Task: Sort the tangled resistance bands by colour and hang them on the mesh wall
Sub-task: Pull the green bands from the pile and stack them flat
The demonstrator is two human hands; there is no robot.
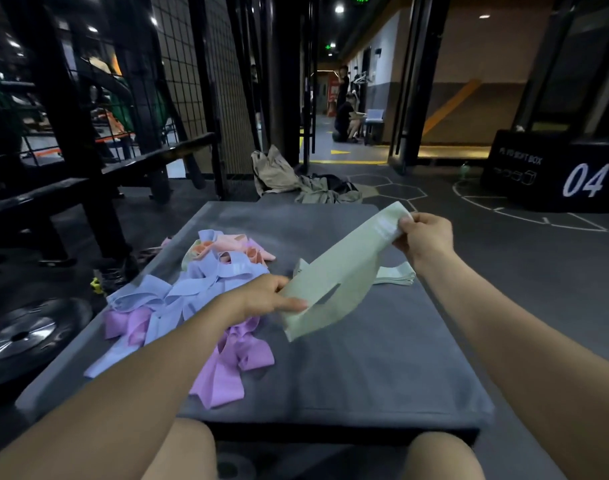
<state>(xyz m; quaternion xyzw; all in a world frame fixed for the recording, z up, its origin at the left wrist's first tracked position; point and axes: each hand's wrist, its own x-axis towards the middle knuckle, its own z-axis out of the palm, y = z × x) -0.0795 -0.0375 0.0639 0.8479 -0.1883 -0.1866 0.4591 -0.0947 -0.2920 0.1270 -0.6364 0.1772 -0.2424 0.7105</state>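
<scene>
a pale green band (334, 285) is pinched at its far end by the fingers (405, 225) of the right hand (424, 237), toward one o'clock, and gripped at its near end by the fingers (292, 304) of the left hand (261, 296). the band is held stretched and tilted above the grey bench (365, 375), its upper end raised. just behind it, at twelve o'clock, a small stack of green bands (396, 273) lies flat on the bench. a tangled heap is spread at ten o'clock from the left hand: lilac-blue bands (178, 292) in the middle, peach bands (237, 245) at the far side, and pink-purple bands (233, 358) nearest, partly under the left forearm. the mesh wall (192, 74) stands well apart at eleven o'clock, beyond dark rack beams. a weight plate (22, 334) lies on the floor at nine o'clock. a black soft box (552, 171) marked 04 sits at two o'clock.
</scene>
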